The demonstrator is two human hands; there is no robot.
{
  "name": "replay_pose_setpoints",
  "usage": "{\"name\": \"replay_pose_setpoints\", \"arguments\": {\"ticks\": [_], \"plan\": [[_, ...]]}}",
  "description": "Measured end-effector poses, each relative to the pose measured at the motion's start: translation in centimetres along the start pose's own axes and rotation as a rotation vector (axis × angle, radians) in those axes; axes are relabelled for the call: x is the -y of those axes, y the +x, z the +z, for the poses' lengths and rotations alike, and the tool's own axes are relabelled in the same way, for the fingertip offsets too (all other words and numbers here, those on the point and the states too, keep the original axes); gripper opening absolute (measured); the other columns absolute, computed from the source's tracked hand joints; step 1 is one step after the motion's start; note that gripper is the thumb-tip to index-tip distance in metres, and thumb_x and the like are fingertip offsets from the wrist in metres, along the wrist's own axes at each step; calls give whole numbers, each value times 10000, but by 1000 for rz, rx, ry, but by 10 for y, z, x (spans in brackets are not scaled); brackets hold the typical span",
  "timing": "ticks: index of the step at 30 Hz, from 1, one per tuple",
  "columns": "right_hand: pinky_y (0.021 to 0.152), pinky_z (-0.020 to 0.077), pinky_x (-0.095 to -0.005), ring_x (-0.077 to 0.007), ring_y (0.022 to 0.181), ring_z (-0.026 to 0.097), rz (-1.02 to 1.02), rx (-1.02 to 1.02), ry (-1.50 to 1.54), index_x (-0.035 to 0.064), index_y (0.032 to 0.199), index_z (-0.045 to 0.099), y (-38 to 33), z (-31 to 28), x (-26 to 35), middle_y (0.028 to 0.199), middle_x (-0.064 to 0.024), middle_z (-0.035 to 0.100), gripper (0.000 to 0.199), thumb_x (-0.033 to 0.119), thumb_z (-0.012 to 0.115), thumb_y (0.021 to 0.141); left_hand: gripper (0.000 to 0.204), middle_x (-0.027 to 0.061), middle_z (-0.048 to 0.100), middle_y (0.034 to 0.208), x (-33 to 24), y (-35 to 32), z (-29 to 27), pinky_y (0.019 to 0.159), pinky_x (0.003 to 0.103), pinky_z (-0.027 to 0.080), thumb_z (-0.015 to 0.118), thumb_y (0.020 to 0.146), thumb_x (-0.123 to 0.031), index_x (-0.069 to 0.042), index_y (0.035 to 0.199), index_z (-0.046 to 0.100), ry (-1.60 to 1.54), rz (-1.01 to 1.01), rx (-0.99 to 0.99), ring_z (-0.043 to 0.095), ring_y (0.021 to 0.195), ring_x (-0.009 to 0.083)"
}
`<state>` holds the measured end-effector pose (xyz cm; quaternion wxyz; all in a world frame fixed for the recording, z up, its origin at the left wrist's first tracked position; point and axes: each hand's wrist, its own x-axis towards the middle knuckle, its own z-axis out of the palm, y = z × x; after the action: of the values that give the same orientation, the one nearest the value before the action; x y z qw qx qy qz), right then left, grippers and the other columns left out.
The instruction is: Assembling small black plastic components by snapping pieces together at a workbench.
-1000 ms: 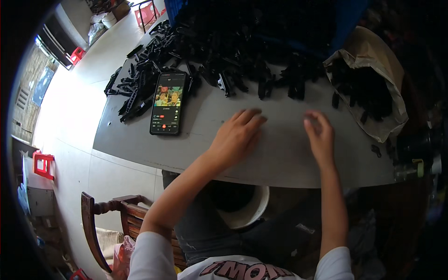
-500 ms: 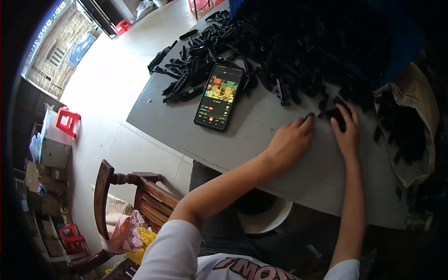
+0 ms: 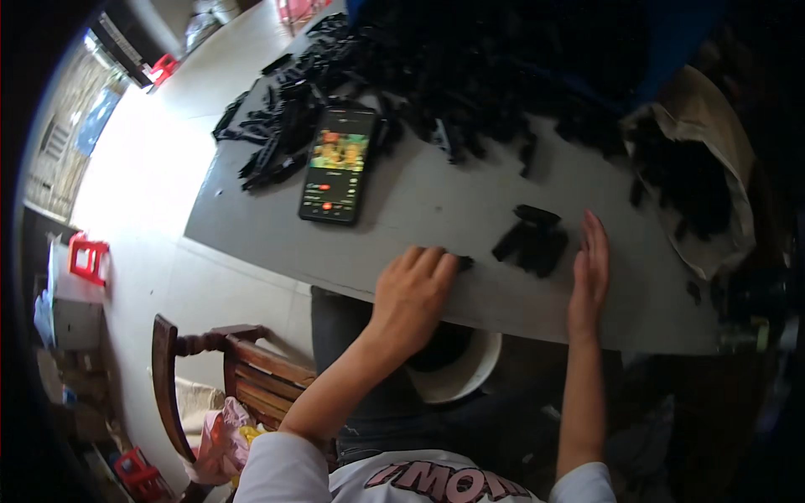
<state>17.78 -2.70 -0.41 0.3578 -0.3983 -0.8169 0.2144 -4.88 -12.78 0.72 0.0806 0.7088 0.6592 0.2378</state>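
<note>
My left hand (image 3: 412, 293) is near the table's front edge, its fingers closed on a small black plastic piece (image 3: 464, 263) whose end sticks out past the fingertips. To its right, a small cluster of black plastic pieces (image 3: 537, 243) lies on the grey tabletop (image 3: 411, 220). My right hand (image 3: 589, 272) stands on edge just right of that cluster, fingers stretched out and holding nothing. Beyond both hands spreads a large heap of dark plastic parts (image 3: 470, 92), too dark on the right to tell apart.
A phone (image 3: 338, 168) with a lit screen lies left of centre. On the right an open tan bag (image 3: 728, 138) holds more black parts. Below the table's front edge sits a pale basin (image 3: 478, 369). A wooden chair (image 3: 264, 377) with cloths stands at lower left.
Both hands have moved nearer the table's front edge, the left one also leftward. My right hand has let go of the black pieces, which now lie bunched nearer me. The view has shifted.
</note>
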Motion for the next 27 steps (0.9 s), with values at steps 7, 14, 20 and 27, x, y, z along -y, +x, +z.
{"name": "replay_pose_setpoints", "arguments": {"ticks": [7, 14, 20, 27], "plan": [[998, 342, -372, -249, 1243, 399, 98, -119, 157, 59, 1248, 512, -13, -3, -4, 1351, -104, 425, 426, 34, 474, 825, 397, 71, 560, 932, 0, -12, 0, 686, 261, 486, 680, 735, 33, -7, 1093, 514, -730, -167, 4, 604, 826, 149], [895, 441, -341, -284, 1202, 439, 50, -11, -33, 57, 1191, 559, -15, 2, 4, 1334, -106, 435, 458, -82, 459, 766, 408, 40, 556, 924, -3, -21, 4, 674, 206, 465, 657, 800, 2, -14, 1151, 449, -1108, -336, 79, 578, 767, 74], [936, 413, -352, -288, 1181, 475, 105, -5, -176, 41, 1131, 574, -30, -2, 11, 1284, -101, 485, 384, -70, 524, 767, 339, 69, 556, 908, -5, -24, 5, 696, 214, 422, 565, 888, -85, -31, 1168, 382, -1048, -297, 163, 512, 774, 90], [728, 479, -297, -179, 871, 565, 246, -165, 119, -4, 1037, 542, -49, -7, 20, 1039, -101, 587, 200, 58, 589, 853, 332, 138, 547, 982, -16, -34, 9, 808, 296, 415, 507, 924, -166, -17, 1189, 373, -1052, -266, 116, 514, 871, 169]]}}
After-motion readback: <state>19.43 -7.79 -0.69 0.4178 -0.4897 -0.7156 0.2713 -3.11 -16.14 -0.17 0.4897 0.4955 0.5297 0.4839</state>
